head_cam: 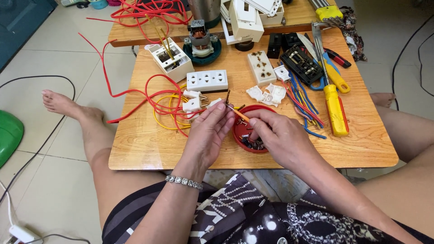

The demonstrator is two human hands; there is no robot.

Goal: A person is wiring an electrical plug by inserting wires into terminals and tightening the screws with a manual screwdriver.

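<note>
Orange-handled small screwdriver [240, 114] lies pinched between our hands over the low wooden table [149, 149]: our left hand [209, 131] fingers press together around a small brass part, perhaps a plug pin, while our right hand [275, 135] curls over the red dish [240, 135]. That dish holds dark screws and bits. White plug halves [267, 94] lie open, unassembled.

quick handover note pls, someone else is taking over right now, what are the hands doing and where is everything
Left hand: pinching a small metal piece at its fingertips, above the table edge.
Right hand: holding a thin orange tool, its tip at that piece, fingers over the red dish of small screws and parts.
On the wooden table: white three-outlet socket, white plug halves, red and yellow wires, yellow screwdriver.
Done: plug housings lie opened. Left: loose parts unassembled.
</note>
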